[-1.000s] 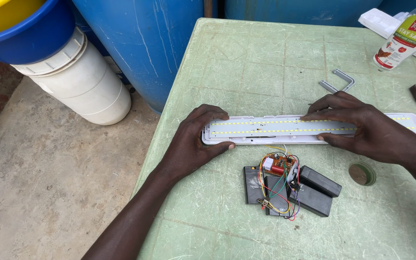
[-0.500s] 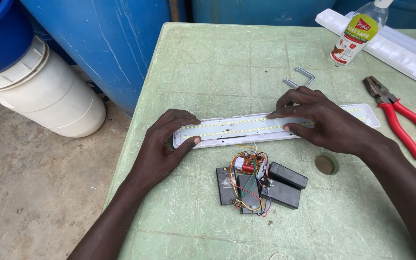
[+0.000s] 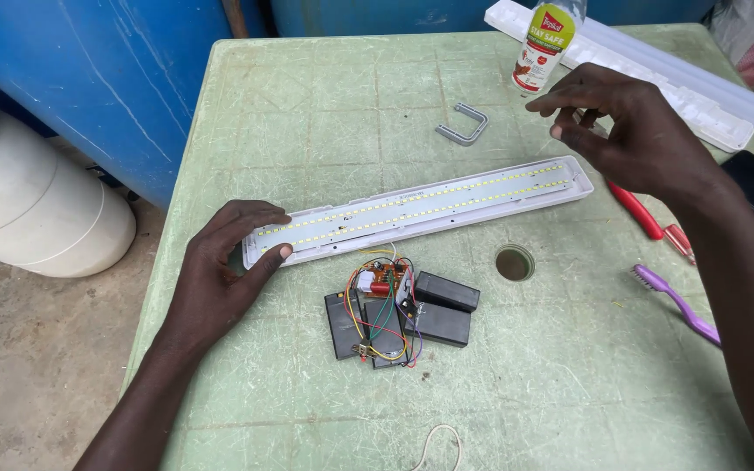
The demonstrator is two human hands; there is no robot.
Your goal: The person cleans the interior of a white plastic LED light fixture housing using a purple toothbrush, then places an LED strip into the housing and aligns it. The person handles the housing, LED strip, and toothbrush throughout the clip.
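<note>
Outdoors on bare ground, we are looking down at a worn pale-green tabletop (image 3: 307,113) with blue drums (image 3: 106,78) behind it and a white bucket (image 3: 37,209) to its left.

Our landmark is the long white LED light panel (image 3: 421,208), which lies slantwise across the middle of the tabletop with its two rows of small diodes facing up. Beyond its right end lies a long white cover (image 3: 656,70), and a white bottle (image 3: 544,44) with a green label stands just in front of that cover. Just below the panel's middle sit the black battery blocks (image 3: 434,307), touching a small circuit board (image 3: 379,283) in a tangle of coloured wires. A grey U-shaped bracket (image 3: 462,124) lies above the panel. Right of the panel's right end we see red plier handles (image 3: 634,212) and a purple brush (image 3: 675,302). A round hole (image 3: 514,262) in the tabletop sits just below the panel.

Our left hand (image 3: 220,279) rests on the panel's left end, fingers (image 3: 259,218) spread over the edge and thumb against the near rim. Our right hand (image 3: 630,131) hovers above the panel's right end, fingers loosely curled and, as far as we can tell, holding nothing.
</note>
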